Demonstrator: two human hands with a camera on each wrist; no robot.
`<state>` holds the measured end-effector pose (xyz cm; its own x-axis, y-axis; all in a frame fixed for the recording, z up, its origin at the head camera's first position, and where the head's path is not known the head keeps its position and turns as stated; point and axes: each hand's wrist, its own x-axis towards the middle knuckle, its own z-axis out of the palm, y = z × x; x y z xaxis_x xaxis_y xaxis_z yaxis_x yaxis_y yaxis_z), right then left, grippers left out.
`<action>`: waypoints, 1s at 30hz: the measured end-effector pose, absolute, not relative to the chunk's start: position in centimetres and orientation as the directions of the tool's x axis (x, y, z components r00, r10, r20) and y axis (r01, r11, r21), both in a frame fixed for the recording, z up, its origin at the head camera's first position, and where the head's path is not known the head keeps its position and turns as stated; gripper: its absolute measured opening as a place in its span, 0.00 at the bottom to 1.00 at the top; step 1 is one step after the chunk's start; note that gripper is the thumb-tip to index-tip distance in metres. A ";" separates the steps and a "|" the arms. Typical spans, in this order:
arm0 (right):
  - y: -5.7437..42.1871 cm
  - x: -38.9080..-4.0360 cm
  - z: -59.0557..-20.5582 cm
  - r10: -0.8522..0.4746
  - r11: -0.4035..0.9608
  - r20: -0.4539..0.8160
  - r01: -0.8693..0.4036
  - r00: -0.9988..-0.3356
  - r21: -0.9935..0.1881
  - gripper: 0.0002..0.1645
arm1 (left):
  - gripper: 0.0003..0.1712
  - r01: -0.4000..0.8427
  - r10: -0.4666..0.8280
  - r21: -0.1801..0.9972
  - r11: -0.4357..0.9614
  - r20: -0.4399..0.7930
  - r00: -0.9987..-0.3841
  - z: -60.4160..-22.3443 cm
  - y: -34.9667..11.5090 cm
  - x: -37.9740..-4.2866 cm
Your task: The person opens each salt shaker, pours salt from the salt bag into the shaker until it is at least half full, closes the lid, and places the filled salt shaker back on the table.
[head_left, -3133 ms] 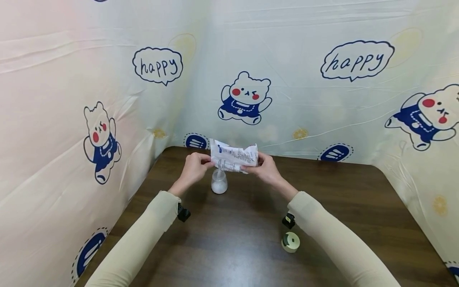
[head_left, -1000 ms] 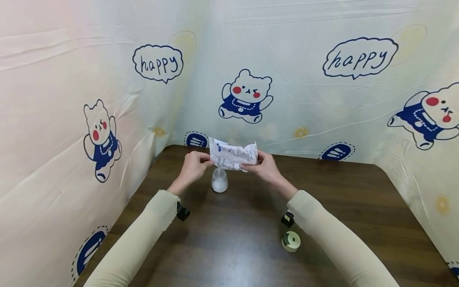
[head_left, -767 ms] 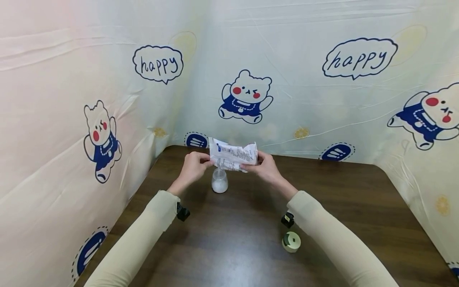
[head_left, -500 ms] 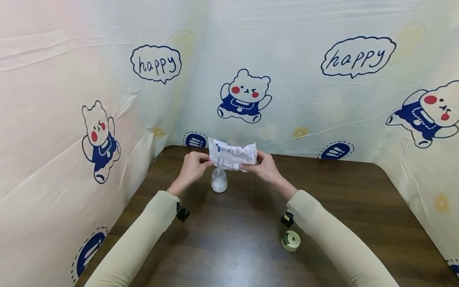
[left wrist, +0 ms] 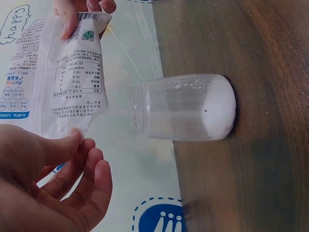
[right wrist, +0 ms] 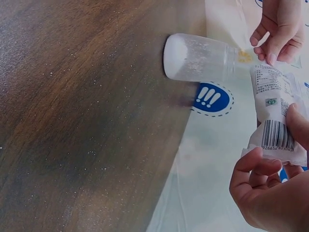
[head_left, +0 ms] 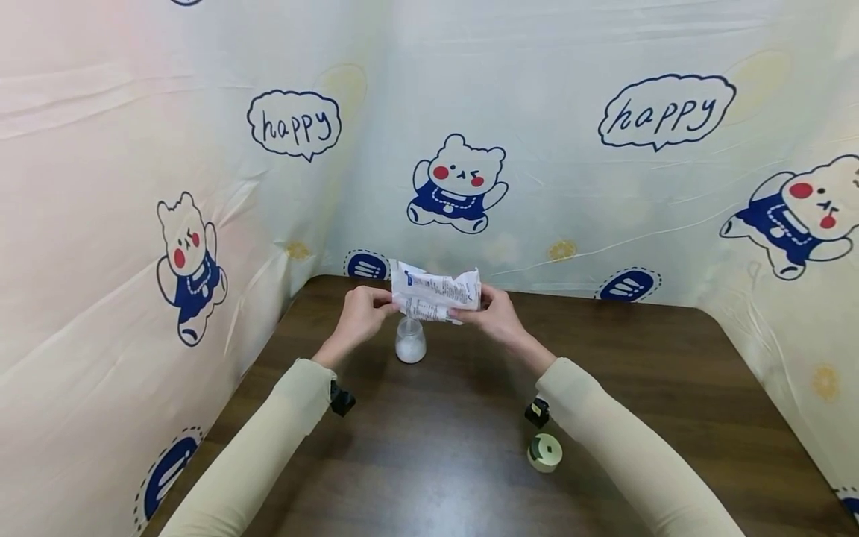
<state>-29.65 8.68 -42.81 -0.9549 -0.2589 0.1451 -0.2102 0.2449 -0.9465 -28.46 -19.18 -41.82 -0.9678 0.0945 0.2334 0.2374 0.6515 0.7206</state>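
Note:
A white printed salt bag (head_left: 436,292) is held sideways above a clear glass jar (head_left: 411,343) near the table's back edge. My left hand (head_left: 362,313) pinches the bag's left corner between thumb and forefinger, right by the jar's mouth. The right hand (head_left: 498,319) grips its other end, thumb across the front near the barcode. In the left wrist view the jar (left wrist: 188,107) stands upright on the table, with white grains heaped at the bottom and specks clinging to its inner wall. The bag's corner (left wrist: 89,116) points toward the jar's opening, a small gap between them.
A round pale-green lid (head_left: 545,453) with a dark green part lies on the brown wooden table (head_left: 429,440), below the right wrist. White specks are scattered over the tabletop in the right wrist view. A printed cloth (head_left: 537,186) hangs around the table's back and sides.
Both hands keep the bag over the jar in the same position. Only the head view shifts slightly.

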 end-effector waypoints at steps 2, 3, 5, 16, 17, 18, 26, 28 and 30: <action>8.7 -29.7 -42.9 -0.262 0.242 0.143 -0.209 -0.954 -0.947 0.29 | 0.10 0.230 0.091 0.720 0.654 0.226 -0.970 -41.8 -19.2 -28.3; 8.7 -29.7 -43.0 -0.263 0.242 0.144 -0.210 -0.954 -0.947 0.29 | 0.10 0.228 0.092 0.720 0.655 0.223 -0.970 -41.9 -19.2 -28.3; 8.7 -29.7 -43.0 -0.263 0.242 0.145 -0.211 -0.954 -0.947 0.29 | 0.10 0.227 0.092 0.721 0.655 0.221 -0.971 -41.9 -19.2 -28.2; 8.7 -29.4 -42.4 -0.254 0.237 0.153 -0.215 -0.955 -0.948 0.30 | 0.10 0.245 0.106 0.722 0.647 0.233 -0.967 -41.8 -19.2 -28.6; 8.7 -29.4 -42.4 -0.255 0.238 0.154 -0.216 -0.955 -0.947 0.30 | 0.09 0.245 0.104 0.724 0.645 0.234 -0.967 -41.8 -19.2 -28.6; 8.7 -29.4 -42.4 -0.254 0.239 0.155 -0.217 -0.955 -0.946 0.30 | 0.09 0.245 0.103 0.724 0.645 0.235 -0.967 -41.8 -19.2 -28.6; 8.7 -29.5 -42.4 -0.258 0.243 0.144 -0.209 -0.955 -0.947 0.30 | 0.09 0.255 0.105 0.719 0.646 0.248 -0.963 -41.9 -19.2 -28.6; 8.7 -29.5 -42.4 -0.259 0.245 0.144 -0.209 -0.955 -0.947 0.30 | 0.09 0.253 0.101 0.719 0.648 0.248 -0.963 -41.9 -19.2 -28.6; 8.7 -29.5 -42.3 -0.259 0.245 0.145 -0.210 -0.955 -0.946 0.30 | 0.09 0.248 0.098 0.719 0.649 0.245 -0.965 -41.9 -19.2 -28.6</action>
